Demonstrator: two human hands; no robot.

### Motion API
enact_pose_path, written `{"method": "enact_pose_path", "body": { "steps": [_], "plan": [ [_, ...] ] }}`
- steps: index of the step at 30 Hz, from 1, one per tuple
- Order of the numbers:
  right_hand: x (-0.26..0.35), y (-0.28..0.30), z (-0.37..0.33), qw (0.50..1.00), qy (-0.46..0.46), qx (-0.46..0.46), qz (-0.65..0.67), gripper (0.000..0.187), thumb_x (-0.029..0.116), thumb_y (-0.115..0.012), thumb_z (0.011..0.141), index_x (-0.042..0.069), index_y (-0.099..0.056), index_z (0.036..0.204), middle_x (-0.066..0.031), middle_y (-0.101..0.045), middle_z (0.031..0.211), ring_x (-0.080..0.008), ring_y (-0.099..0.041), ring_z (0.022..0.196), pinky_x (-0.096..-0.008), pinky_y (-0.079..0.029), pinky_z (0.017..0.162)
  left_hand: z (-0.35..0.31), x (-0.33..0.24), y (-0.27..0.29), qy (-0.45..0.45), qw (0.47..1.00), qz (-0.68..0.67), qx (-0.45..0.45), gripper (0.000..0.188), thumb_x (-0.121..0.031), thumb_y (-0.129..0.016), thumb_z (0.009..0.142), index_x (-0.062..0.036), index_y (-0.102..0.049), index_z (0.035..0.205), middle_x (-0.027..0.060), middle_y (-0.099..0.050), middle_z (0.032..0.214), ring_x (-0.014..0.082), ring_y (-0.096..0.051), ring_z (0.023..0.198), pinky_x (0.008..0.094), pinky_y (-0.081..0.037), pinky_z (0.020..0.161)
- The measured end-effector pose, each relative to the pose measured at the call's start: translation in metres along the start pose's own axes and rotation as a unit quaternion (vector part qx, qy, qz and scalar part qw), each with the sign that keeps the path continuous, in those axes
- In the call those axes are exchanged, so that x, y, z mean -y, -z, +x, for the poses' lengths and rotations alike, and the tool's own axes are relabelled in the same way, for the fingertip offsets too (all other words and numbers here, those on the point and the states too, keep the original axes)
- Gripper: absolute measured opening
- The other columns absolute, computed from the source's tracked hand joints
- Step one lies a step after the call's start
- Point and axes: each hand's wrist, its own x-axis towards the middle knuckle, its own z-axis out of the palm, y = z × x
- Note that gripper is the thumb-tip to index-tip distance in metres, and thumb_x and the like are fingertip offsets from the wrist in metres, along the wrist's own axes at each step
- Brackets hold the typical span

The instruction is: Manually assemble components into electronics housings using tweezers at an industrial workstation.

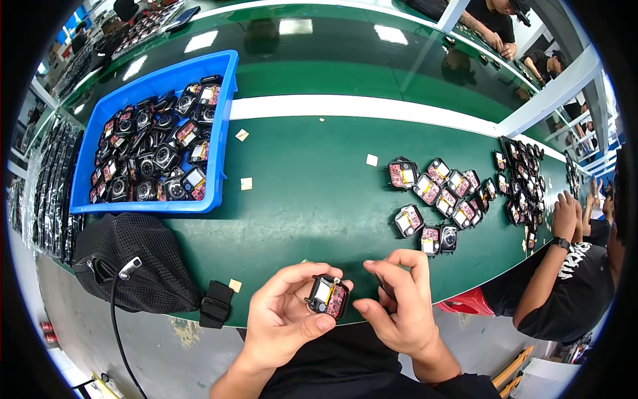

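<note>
My left hand [282, 312] holds an opened smartwatch case [328, 296] by its edges, just over the near edge of the bench. The case is black, with a pale battery, a yellow strip and a reddish circuit board showing inside. Close by on its right, my right hand [404, 302] has its fingers curled around a small dark thing [385, 284], mostly hidden and too unclear to name. A gap separates its thumb and fingertip from the case. Several similar opened smartwatch cases [446, 201] lie in a loose group on the green bench [299, 199], ahead and to the right.
A blue bin [229, 113] full of watch cases stands at the left. Nearer are a black mesh bag [136, 263] with a cable and a small black pouch [216, 304]. More watch cases [524, 176] spread at the right, beside a co-worker's arm [548, 266]. Small paper squares dot the bench.
</note>
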Motion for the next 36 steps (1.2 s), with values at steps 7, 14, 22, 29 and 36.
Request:
{"method": "enact_pose_path", "body": {
  "steps": [7,14,22,29,36],
  "plan": [
    [0.000,-0.007,-0.006,0.993,0.093,-0.029,-0.067,0.038,-0.007,-0.078,0.080,-0.004,-0.066,0.116,-0.0131,-0.072,0.085,-0.0219,-0.068,0.065,-0.0303,-0.053,0.056,-0.002,0.005,0.001,-0.039,0.999,0.007,0.006,0.062,0.007,-0.082,0.080,0.0034,-0.052,0.134,0.0196,-0.057,0.135,0.0322,-0.060,0.127,0.0433,-0.051,0.107],
    [0.000,-0.008,0.000,0.978,0.138,-0.066,-0.142,0.030,-0.002,-0.083,0.074,-0.002,-0.072,0.102,-0.0125,-0.073,0.088,-0.0216,-0.066,0.060,-0.0299,-0.051,0.052,-0.004,0.006,0.001,-0.042,0.999,0.030,0.015,0.062,0.008,-0.082,0.081,0.0020,-0.052,0.135,0.0188,-0.056,0.136,0.0297,-0.059,0.127,0.0421,-0.051,0.107],
    [-0.001,-0.012,-0.002,0.977,0.146,-0.075,-0.140,0.029,-0.002,-0.081,0.075,-0.002,-0.074,0.103,-0.0125,-0.073,0.087,-0.0211,-0.065,0.058,-0.0302,-0.051,0.052,-0.005,0.006,-0.002,-0.050,0.997,0.060,0.017,0.061,0.007,-0.081,0.082,0.0027,-0.052,0.135,0.0184,-0.057,0.136,0.0245,-0.060,0.124,0.0375,-0.051,0.104],
    [0.001,-0.011,0.000,0.990,0.108,-0.069,-0.054,0.021,-0.001,-0.078,0.078,-0.001,-0.074,0.099,-0.0120,-0.075,0.082,-0.0228,-0.071,0.062,-0.0293,-0.054,0.054,-0.005,0.008,-0.001,-0.044,0.998,0.042,0.021,0.061,0.008,-0.081,0.082,0.0029,-0.052,0.135,0.0180,-0.056,0.136,0.0237,-0.060,0.124,0.0365,-0.051,0.103],
    [0.006,-0.007,0.002,0.995,0.066,-0.039,-0.061,0.017,-0.001,-0.076,0.081,0.000,-0.074,0.097,-0.0116,-0.074,0.079,-0.0237,-0.071,0.060,-0.0300,-0.054,0.054,-0.005,0.008,0.000,-0.061,0.995,0.069,0.030,0.060,0.008,-0.080,0.082,0.0036,-0.052,0.135,0.0172,-0.053,0.139,0.0247,-0.059,0.126,0.0376,-0.050,0.105]
  ]
}}
